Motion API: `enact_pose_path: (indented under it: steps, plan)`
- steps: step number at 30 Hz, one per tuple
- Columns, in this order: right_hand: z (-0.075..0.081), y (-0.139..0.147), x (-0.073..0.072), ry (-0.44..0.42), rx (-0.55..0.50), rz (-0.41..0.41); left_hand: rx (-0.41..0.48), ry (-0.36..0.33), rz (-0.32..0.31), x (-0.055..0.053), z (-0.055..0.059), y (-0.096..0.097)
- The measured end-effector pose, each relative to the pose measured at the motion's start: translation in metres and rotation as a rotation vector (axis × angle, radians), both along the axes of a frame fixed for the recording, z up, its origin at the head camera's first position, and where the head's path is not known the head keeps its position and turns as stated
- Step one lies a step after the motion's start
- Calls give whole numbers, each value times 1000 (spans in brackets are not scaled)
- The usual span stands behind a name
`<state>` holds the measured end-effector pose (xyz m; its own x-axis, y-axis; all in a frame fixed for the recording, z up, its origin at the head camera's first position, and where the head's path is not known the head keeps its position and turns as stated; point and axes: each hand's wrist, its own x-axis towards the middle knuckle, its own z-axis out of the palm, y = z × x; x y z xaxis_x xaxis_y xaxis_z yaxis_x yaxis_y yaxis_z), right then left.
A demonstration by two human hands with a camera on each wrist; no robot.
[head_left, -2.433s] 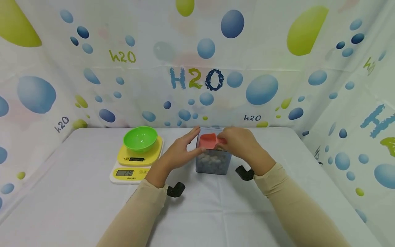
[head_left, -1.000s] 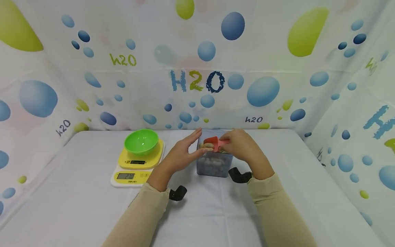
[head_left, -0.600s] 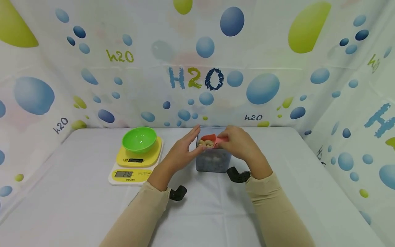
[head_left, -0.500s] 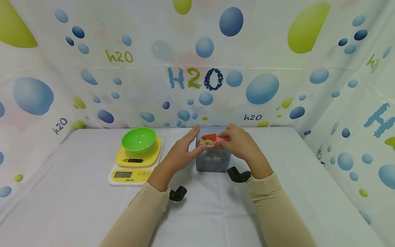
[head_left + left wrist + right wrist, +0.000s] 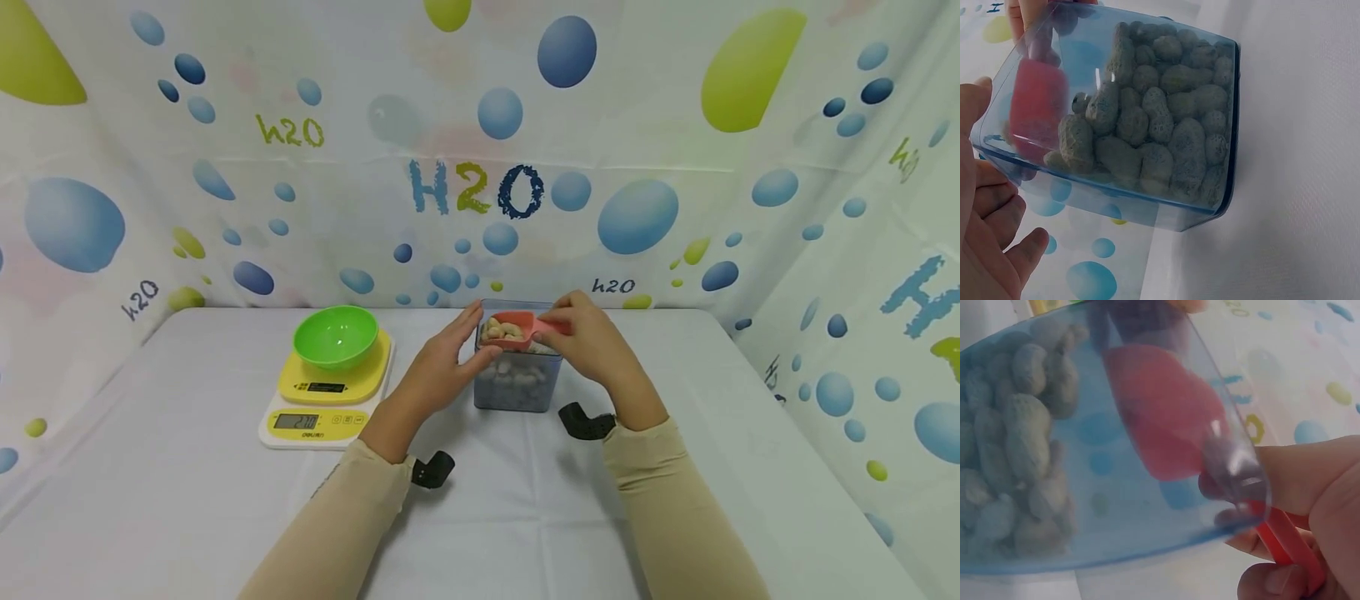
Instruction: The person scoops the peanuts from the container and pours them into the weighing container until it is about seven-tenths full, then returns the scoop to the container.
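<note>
Right hand (image 5: pixel 596 350): right of centre in the head frame, thumb and fingers pinching the handle of a red scoop (image 5: pixel 528 327); forearm slanting in from the lower right, hand angled toward the box mouth.

Scoop: one, at the box mouth, mid-frame, loaded with peanuts (image 5: pixel 504 331). We judge it light, stiff and rather smooth; we would hold it by the handle, close to the bowl, and keep it level, since the load could roll off the front lip.

Left hand (image 5: pixel 442 367): left of centre, fingers extended along the box's left side, thumb apart at its near corner; it wraps round nothing. Forearm from the lower left.

Box (image 5: pixel 517 403): centre, bluish, see-through, upright, more peanuts inside. We judge it rigid, slick-walled, weighted by its contents; we would brace it by opposite walls. The nuts look dry and light, their shells liable to crack if squeezed.

Bowl (image 5: pixel 315 354): green, left of centre, probably light, best taken by the rim; it sits on a yellow-and-white scale (image 5: pixel 326 400).

Table (image 5: pixel 465 533): white-covered, lower frame.
</note>
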<state>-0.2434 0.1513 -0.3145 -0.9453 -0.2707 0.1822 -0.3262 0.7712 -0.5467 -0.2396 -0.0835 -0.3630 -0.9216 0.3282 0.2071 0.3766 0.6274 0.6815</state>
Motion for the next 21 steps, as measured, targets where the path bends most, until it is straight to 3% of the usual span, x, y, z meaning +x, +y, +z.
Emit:
enact_pose_path:
  steps: [21]
  plan:
    - [3,23,-3,0,-46,-33,-17,7,-7,0,3,2]
